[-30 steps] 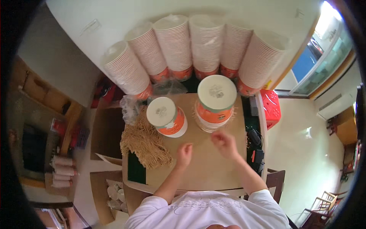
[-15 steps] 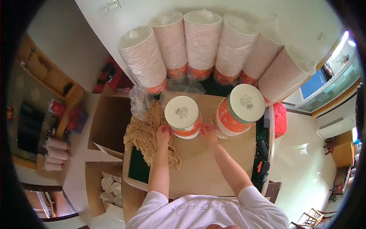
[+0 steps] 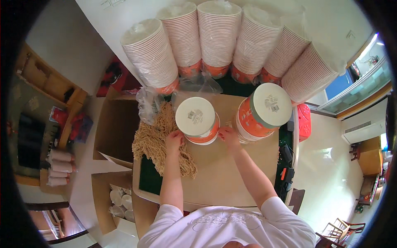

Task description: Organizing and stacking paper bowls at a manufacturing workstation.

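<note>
An upside-down orange and white paper bucket stands on the tan board before me, with a white rim at its foot. My left hand is at its left side near the rim, fingers bent and pressed together. Opposite it, my right hand is closed in the same way, fingertips at the rim. Whatever the fingers pinch is too small to make out. Beside my left hand lies a tangled heap of tan twisted cords. A larger upturned stack of the same buckets stands right of my right hand.
Several tall plastic-wrapped stacks of buckets line the wall behind. Clear plastic wrap lies before them. Open cardboard boxes stand left of the table. A black device with an orange part lies by the right edge, near a red stool.
The view has shifted slightly. Both hands stay at the sides of the front bucket, with only slight finger movement. Nothing has visibly been let go.
</note>
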